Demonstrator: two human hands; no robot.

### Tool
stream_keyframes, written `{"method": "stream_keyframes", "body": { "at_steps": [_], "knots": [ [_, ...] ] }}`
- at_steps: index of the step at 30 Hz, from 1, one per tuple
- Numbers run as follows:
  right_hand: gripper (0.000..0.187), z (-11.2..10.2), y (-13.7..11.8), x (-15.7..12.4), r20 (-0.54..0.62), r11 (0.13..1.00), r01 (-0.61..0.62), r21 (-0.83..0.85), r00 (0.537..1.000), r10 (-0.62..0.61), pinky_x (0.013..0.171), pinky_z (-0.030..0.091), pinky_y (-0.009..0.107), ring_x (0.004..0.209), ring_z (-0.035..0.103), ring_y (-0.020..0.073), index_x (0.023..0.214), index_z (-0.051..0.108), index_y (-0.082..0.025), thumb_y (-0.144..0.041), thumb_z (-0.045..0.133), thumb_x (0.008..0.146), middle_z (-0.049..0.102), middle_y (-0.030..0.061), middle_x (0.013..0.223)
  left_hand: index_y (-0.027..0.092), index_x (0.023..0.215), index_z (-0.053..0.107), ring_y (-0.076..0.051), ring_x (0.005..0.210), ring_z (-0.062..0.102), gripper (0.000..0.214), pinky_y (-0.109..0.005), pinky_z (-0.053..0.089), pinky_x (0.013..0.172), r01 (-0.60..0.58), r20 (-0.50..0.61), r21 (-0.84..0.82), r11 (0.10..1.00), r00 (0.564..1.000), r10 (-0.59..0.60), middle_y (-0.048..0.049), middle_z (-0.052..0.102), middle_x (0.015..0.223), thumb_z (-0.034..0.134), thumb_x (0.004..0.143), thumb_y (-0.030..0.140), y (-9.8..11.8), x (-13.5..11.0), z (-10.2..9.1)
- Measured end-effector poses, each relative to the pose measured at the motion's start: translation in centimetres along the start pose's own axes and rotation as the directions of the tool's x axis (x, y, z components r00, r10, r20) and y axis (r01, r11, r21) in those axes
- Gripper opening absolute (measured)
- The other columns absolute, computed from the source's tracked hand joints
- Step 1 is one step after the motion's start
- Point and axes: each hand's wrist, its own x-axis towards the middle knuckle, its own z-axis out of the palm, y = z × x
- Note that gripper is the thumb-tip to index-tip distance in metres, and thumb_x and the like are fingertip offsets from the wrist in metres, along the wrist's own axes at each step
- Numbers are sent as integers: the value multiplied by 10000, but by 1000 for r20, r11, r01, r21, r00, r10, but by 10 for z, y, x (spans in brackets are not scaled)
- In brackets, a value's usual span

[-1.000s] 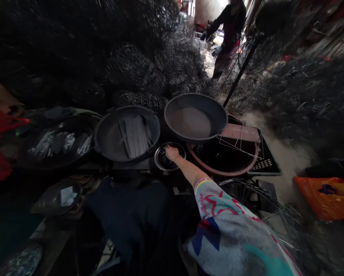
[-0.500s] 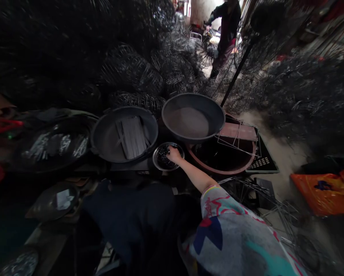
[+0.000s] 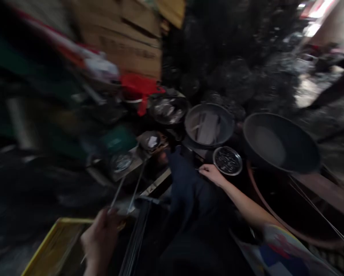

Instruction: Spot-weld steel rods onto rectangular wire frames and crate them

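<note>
My right hand (image 3: 212,174) is pinched shut just left of a round metal bowl (image 3: 227,161) of small dark metal pieces. A thin bright tip, apparently of a small metal piece (image 3: 197,169), sticks out of its fingertips. At the lower left my blurred left hand (image 3: 100,235) is closed around a thin metal wire (image 3: 118,193) that slants up and away. Close to it a second thin rod (image 3: 136,187) slants alike; whether the two are joined I cannot tell. A bundle of long thin rods (image 3: 136,239) lies right of my left hand.
Behind the bowl stand a grey basin (image 3: 190,130) with flat strips and a larger grey basin (image 3: 307,153) over a reddish tub (image 3: 259,197). A yellow-rimmed crate (image 3: 42,245) is at lower left. Farther back are a red bag (image 3: 137,86) and a cardboard box (image 3: 126,42).
My view has swung left. My right hand has come out of the bowl to its left, pinching something small. My left hand, unseen before, now shows at lower left with a wire.
</note>
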Motion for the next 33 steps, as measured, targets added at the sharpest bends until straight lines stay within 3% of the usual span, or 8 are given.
{"method": "stream_keyframes", "body": {
  "at_steps": [4, 6, 8, 11, 15, 18, 23, 33],
  "knots": [
    [266, 4, -32, 15, 69, 990, 23, -142, 998, -13, 556, 483, 250, 613, 642, 164, 832, 663, -168, -425, 592, 828, 691, 38, 695, 189, 775, 620, -107, 431, 470, 248, -206, 366, 482, -37, 15, -158, 987, 999, 40, 38, 515, 494, 472, 893, 350, -32, -5, 2],
    [280, 24, -62, 34, 71, 987, 62, -151, 996, -52, 526, 468, 240, 594, 635, 160, 841, 645, -173, -448, 598, 829, 678, 39, 685, 183, 779, 600, -108, 443, 476, 272, -203, 367, 490, -28, 28, -212, 977, 999, 34, 32, 520, 512, 440, 924, 350, -39, -2, -1],
    [281, 64, -99, 53, 111, 987, 125, -102, 987, -114, 503, 450, 228, 571, 613, 147, 822, 631, -176, -456, 602, 829, 655, 31, 665, 185, 766, 574, -110, 457, 483, 290, -202, 364, 497, -24, 19, -254, 967, 999, 29, 32, 507, 519, 415, 947, 345, -42, 1, -5],
    [284, 149, -146, 74, 212, 983, 166, 78, 961, -180, 470, 424, 212, 508, 562, 116, 756, 610, -176, -456, 625, 801, 615, 7, 621, 185, 748, 545, -106, 471, 483, 285, -202, 348, 500, -67, -47, -286, 956, 997, 55, 33, 496, 542, 408, 960, 316, -45, 1, -8],
    [296, 248, -178, 89, 272, 940, -14, 340, 959, -84, 354, 306, 177, 373, 441, 71, 695, 545, -184, -456, 659, 727, 527, -46, 512, 178, 756, 535, -97, 483, 485, 257, -202, 343, 513, -118, -119, -304, 945, 989, 86, 32, 508, 573, 413, 969, 256, -54, -1, -8],
    [304, 288, -189, 93, 309, 901, -118, 417, 951, -19, 315, 220, 156, 331, 377, 52, 697, 530, -184, -450, 679, 692, 478, -71, 467, 171, 804, 552, -95, 490, 492, 222, -201, 350, 524, -122, -150, -324, 938, 986, 76, 34, 515, 587, 419, 971, 229, -64, -1, -6],
    [301, 310, -200, 91, 328, 852, -144, 503, 944, -34, 322, 198, 138, 346, 314, 27, 702, 530, -176, -415, 713, 687, 416, -95, 464, 173, 779, 534, -93, 472, 467, 218, -211, 322, 504, -122, -204, -311, 942, 977, 59, 42, 477, 570, 429, 968, 202, -80, 2, -5],
    [261, 323, -205, 100, 377, 822, -172, 543, 925, -55, 331, 177, 141, 346, 286, 17, 723, 546, -167, -364, 715, 697, 390, -103, 473, 170, 822, 550, -100, 513, 507, 208, -205, 345, 527, -97, -206, -335, 937, 978, 28, 28, 515, 605, 418, 977, 218, -95, 11, 0]
  ]
}}
